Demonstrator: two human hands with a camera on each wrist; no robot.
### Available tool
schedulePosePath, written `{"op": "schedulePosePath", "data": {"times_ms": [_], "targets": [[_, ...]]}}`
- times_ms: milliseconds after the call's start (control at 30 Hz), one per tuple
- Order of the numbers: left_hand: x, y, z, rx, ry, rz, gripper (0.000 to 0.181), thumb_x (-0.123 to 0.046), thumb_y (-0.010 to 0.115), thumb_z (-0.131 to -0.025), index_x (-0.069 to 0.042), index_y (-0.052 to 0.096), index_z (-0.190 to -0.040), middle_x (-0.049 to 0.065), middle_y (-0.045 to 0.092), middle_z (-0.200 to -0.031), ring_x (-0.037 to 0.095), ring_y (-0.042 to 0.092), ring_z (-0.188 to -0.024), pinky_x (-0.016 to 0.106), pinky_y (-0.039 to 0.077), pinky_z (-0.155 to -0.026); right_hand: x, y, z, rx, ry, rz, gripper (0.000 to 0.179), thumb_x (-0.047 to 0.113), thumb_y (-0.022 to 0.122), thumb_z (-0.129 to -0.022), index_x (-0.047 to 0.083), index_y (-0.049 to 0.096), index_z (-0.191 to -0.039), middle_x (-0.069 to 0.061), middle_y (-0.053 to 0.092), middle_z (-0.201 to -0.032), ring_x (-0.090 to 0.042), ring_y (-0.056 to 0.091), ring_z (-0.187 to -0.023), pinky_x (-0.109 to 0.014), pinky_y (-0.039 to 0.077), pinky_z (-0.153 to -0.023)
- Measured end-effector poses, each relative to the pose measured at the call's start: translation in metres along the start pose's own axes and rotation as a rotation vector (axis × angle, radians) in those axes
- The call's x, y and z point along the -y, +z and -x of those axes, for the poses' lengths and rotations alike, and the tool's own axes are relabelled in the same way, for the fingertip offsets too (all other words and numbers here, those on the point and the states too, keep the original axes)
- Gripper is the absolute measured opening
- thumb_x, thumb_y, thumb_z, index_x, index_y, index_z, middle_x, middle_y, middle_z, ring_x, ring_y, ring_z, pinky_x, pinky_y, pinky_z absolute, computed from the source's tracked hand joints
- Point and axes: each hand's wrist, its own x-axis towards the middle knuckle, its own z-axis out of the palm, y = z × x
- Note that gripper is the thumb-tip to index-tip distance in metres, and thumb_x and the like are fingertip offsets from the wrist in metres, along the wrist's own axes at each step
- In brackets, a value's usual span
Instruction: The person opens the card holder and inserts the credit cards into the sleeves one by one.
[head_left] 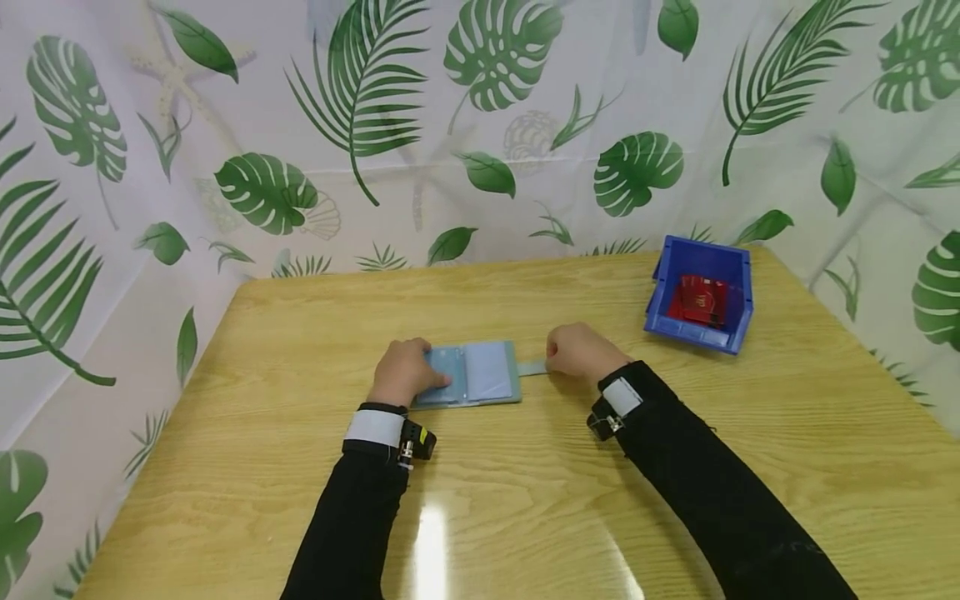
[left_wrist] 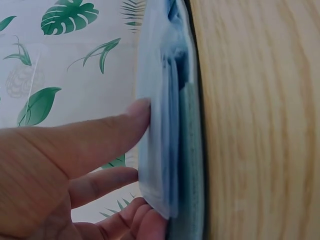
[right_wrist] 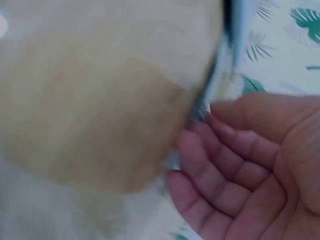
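Two black sleeves reach over a wood-grain table from 7 and 4 o'clock, taking an open light-blue card holder as the dial's centre and 12 as the far side. A small wrist camera is strapped at each cuff.

At 9 o'clock, the left hand grips the holder's end, its thumb pressed on the stacked clear sleeves and its fingers bent at the edge. At 3 o'clock, the right hand clamps the end of a narrow strap, thumb and fingertips together, other fingers curled; the right wrist view is blurred at the pinch.

The holder lies spread between the hands, a short run of strap bridging its 3 o'clock edge and the right hand. Open wood stretches from its 6 o'clock edge toward the near side, and more separates its 12 o'clock edge from the table's far rim.

Well apart at 2 o'clock, a blue bin holds red packets, standing near the table's slanting right edge, with a gap of wood between it and the right hand. Beyond the far rim hangs leaf-print cloth.
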Motion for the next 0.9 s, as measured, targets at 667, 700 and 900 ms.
{"op": "schedulePosePath", "data": {"times_ms": [667,700,900], "targets": [[0.005,0.008,-0.001,0.016,0.018,0.028,0.068,-0.03,0.084,-0.077,0.001,0.058,-0.131,0.024,0.059,-0.127,0.036,0.058,-0.112,0.044,0.05,-0.088,-0.081,-0.122,0.038,-0.213,0.156,-0.057,0.031,0.019,0.053,-0.096,-0.007,0.063,-0.111,-0.022,0.063,-0.096,-0.032,0.057,-0.08,-0.042,0.046,-0.067],[0.005,0.008,-0.001,0.014,0.021,0.027,0.068,-0.03,0.084,-0.077,0.001,0.058,-0.131,0.024,0.059,-0.126,0.036,0.058,-0.112,0.044,0.05,-0.088,-0.084,-0.123,0.04,-0.231,0.18,-0.055,0.033,0.019,0.052,-0.096,-0.008,0.062,-0.113,-0.025,0.063,-0.1,-0.035,0.057,-0.083,-0.045,0.047,-0.069],[0.006,0.007,0.001,0.009,0.02,0.042,0.067,-0.029,0.084,-0.077,0.002,0.058,-0.13,0.024,0.06,-0.126,0.037,0.059,-0.111,0.044,0.05,-0.086,-0.108,-0.109,0.039,-0.325,0.33,-0.087,0.051,0.017,0.044,-0.096,-0.016,0.043,-0.135,-0.037,0.045,-0.134,-0.05,0.052,-0.113,-0.057,0.043,-0.093]]}}
